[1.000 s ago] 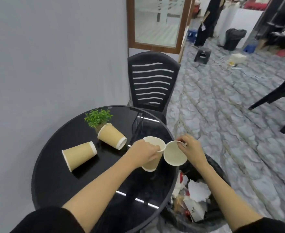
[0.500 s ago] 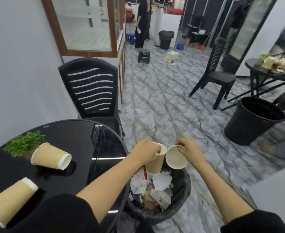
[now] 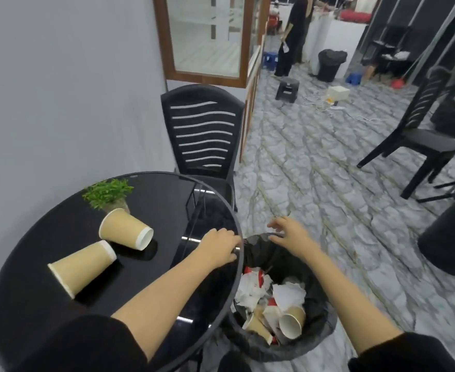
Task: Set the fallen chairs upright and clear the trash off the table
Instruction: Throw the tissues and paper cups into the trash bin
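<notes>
Two brown paper cups lie on their sides on the round black table (image 3: pixel 46 304): one near the plant (image 3: pixel 125 229), one closer to me (image 3: pixel 81 267). My left hand (image 3: pixel 218 247) hovers empty at the table's right edge, fingers loosely curled. My right hand (image 3: pixel 292 236) is spread open over the far rim of the black trash bin (image 3: pixel 317 331). Two more paper cups (image 3: pixel 290 322) lie inside the bin on crumpled paper. A black chair (image 3: pixel 202 130) stands upright behind the table.
A small green plant (image 3: pixel 107 193) sits at the table's far side. The grey wall is close on the left. A second black chair (image 3: pixel 419 130) and another black bin (image 3: pixel 451 242) stand to the right. A person (image 3: pixel 292 36) stands far back.
Both hands held paper cups over the bin; now the cups lie in the bin and both hands are empty. My view has swung back left toward the table.
</notes>
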Tool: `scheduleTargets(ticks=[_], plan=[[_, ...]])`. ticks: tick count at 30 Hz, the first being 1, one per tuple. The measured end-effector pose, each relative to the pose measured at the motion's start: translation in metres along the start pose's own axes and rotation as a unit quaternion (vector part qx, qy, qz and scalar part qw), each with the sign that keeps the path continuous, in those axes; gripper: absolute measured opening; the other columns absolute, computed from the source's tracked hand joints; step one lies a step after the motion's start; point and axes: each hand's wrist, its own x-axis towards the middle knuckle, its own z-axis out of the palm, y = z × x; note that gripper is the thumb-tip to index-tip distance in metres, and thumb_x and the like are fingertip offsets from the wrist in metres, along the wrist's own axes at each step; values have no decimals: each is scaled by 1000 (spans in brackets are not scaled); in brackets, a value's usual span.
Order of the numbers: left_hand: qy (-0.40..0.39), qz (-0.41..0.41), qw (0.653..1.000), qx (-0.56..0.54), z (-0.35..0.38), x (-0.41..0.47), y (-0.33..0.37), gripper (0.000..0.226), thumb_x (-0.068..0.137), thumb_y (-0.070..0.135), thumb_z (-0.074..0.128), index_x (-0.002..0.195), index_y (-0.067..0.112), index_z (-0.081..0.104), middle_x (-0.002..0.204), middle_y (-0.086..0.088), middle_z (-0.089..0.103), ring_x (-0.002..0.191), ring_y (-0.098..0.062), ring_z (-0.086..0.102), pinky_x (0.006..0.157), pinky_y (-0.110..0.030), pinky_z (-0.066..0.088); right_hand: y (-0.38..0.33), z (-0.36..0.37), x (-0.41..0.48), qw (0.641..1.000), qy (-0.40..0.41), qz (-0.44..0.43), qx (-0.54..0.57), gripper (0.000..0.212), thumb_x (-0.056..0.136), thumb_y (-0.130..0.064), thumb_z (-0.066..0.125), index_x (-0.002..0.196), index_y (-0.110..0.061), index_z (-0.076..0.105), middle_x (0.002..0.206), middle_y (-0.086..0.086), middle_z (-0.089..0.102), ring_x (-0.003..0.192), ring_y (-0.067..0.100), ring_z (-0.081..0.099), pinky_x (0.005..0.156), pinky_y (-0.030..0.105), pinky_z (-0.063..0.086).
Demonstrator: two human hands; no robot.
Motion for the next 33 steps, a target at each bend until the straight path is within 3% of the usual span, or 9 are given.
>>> scheduleTargets(ticks=[3,9,13,16,23,33], plan=[[7,-65,998,-18,5,-29,-33,37,93,27,50,128,17,51,127,-6,57,118,-23,52,94,-35,42,-38,20,27,998,-24,-62,1,29,84,-14,65,112,-7,60,104,6,55,92,11,49,86,22,43],[15,-208,976,-59,17,-103,-99,36,92,27,50,127,18,50,126,-7,56,115,-26,53,92,-38,44,-122,68,65,981,-82,-174,25,30,85,-17,64,113,-7,58,100,-1,49,93,10,48,88,26,44],[48,-317,942,-101,27,-155,-132,34,91,26,53,124,16,53,126,-6,57,113,-26,54,93,-38,46,-173,103,77,969,-119,-215,39,34,87,-21,63,118,-11,54,103,-5,46,97,7,46,89,22,39],[80,-384,914,-104,36,-191,-149,36,92,24,50,127,20,52,130,-2,54,120,-22,50,99,-35,42,-203,126,82,960,-147,-234,33,39,86,-23,63,121,-11,52,111,-1,49,101,8,46,94,28,42],[143,-467,862,-135,61,-245,-174,36,90,19,56,125,19,54,136,-1,50,119,-19,50,99,-30,44,-243,167,97,961,-153,-228,-35,54,81,-27,67,127,-9,45,126,7,46,115,23,48,91,39,48],[215,-526,778,-266,77,-242,-194,42,92,20,54,134,18,44,140,-6,38,115,-21,53,91,-32,53,-255,194,102,979,-154,-131,-20,67,72,-32,72,126,-15,37,127,7,45,109,28,52,77,37,43]])
